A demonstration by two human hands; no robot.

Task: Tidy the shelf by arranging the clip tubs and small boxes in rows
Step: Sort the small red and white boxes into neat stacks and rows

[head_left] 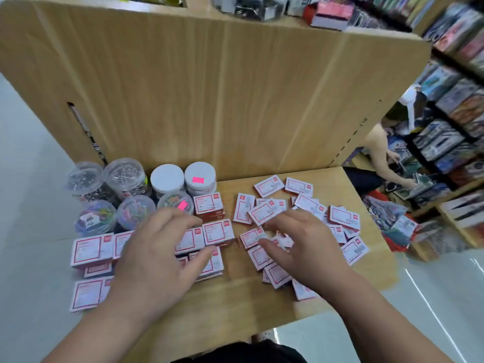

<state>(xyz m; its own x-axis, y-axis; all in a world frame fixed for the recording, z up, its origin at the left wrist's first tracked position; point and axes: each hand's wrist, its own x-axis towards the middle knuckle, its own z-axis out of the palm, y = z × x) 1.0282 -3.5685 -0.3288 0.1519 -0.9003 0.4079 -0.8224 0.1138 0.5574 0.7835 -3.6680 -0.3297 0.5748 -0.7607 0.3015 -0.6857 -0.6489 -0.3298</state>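
The small boxes in rows point(91, 248) lie at the front left of the wooden shelf point(243, 292). At least eight of them show, and the left hand point(159, 247) hides others. This hand lies flat over them, fingers spread and relaxed. Just beside, on the right, the loose boxes point(343, 217) overlap in a pile, too many to count exactly. The right hand point(301, 242) hovers low on this pile, fingers half bent, thumb apart. I cannot tell if it pinches a box. Seven clip tubs point(125, 174) stand behind at the left, four and three. Far right, another person point(379, 153) bends to other shelves.
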